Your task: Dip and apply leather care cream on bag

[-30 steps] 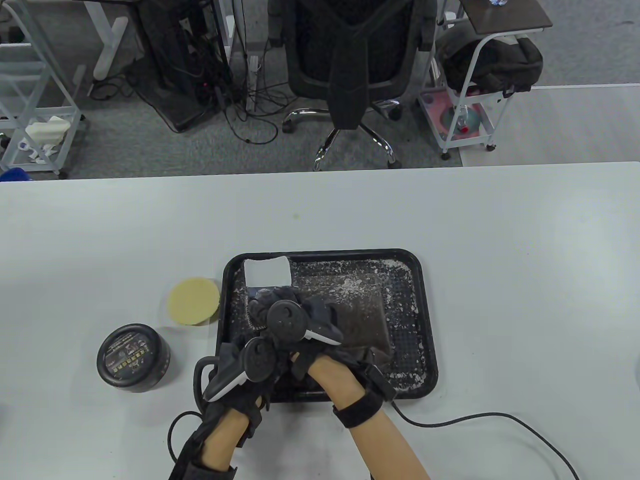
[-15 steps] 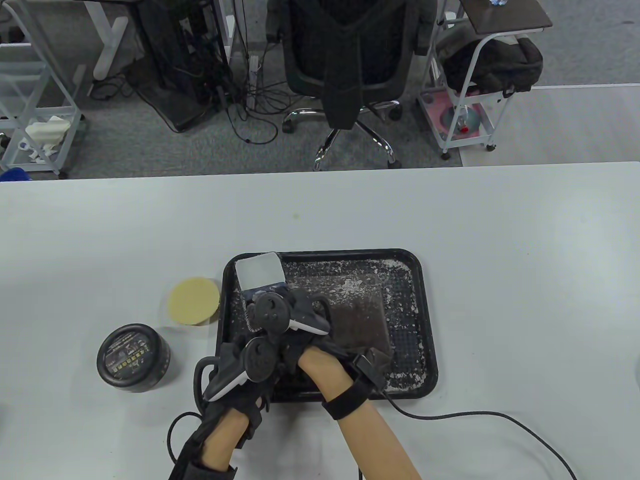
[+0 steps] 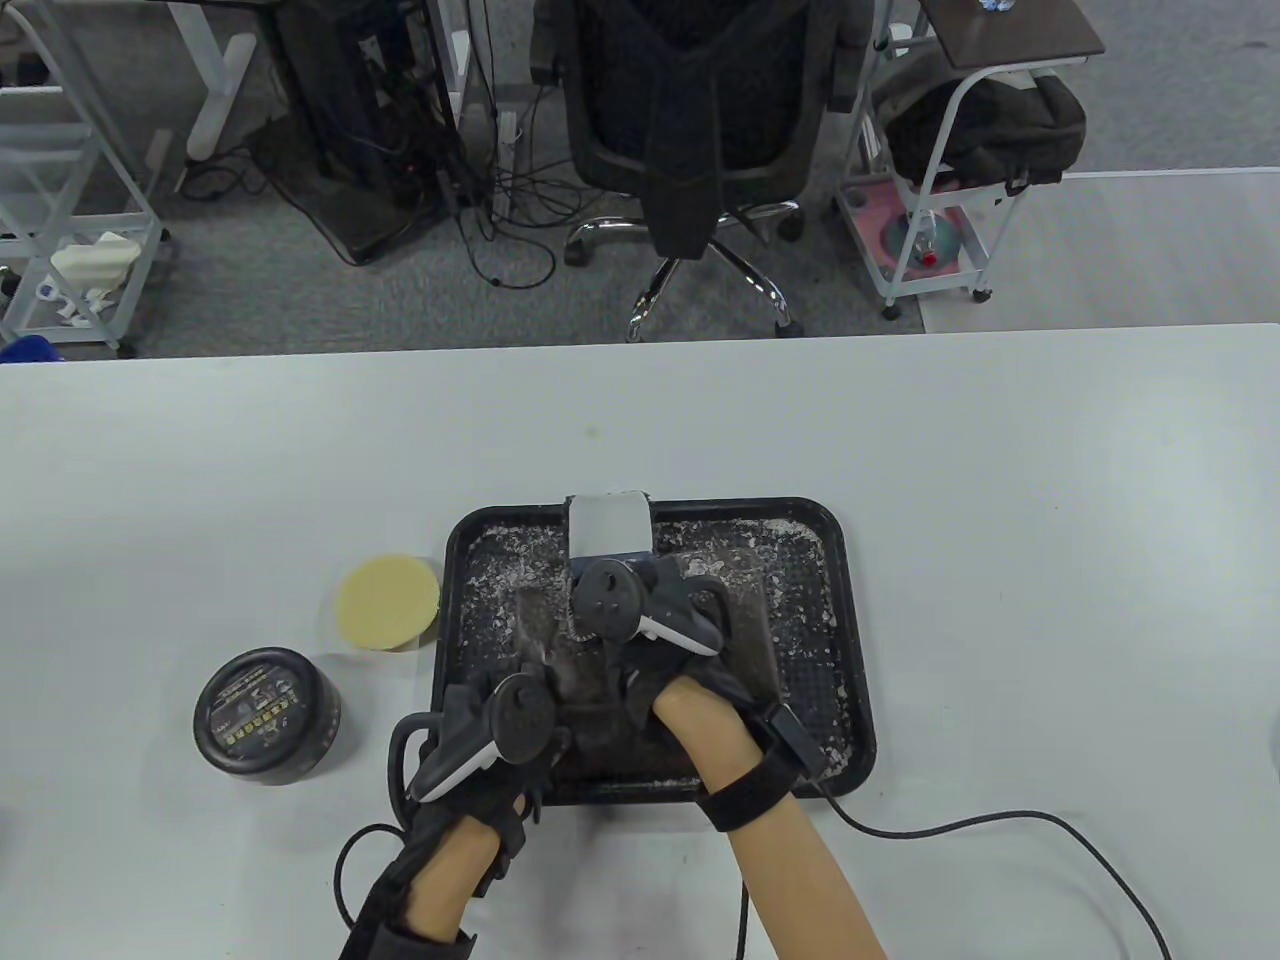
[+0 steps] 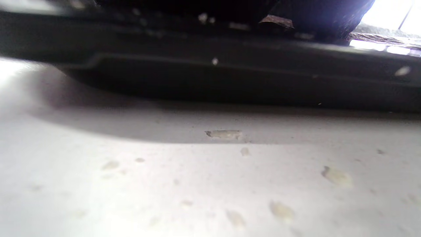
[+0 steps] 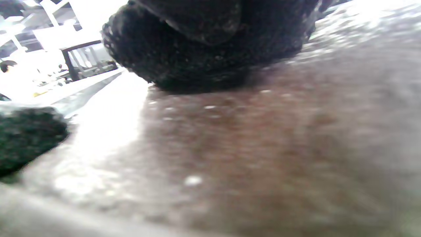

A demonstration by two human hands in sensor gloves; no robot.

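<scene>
Application under way: right hand (image 3: 640,620) presses a white cloth (image 3: 608,520) on the dark bag (image 3: 740,620) lying in the black tray (image 3: 850,640), left hand (image 3: 500,720) rests at its near-left corner, grip unclear; cream jar (image 3: 267,714) closed, far-right area seemingly uncovered.

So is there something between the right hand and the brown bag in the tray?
Nothing visible: the right hand rests directly on the bag, with a white cloth under its fingers.

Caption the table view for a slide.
Right hand rubs a white cloth over the dark leather bag in a black tray; left hand steadies its near edge.
</scene>
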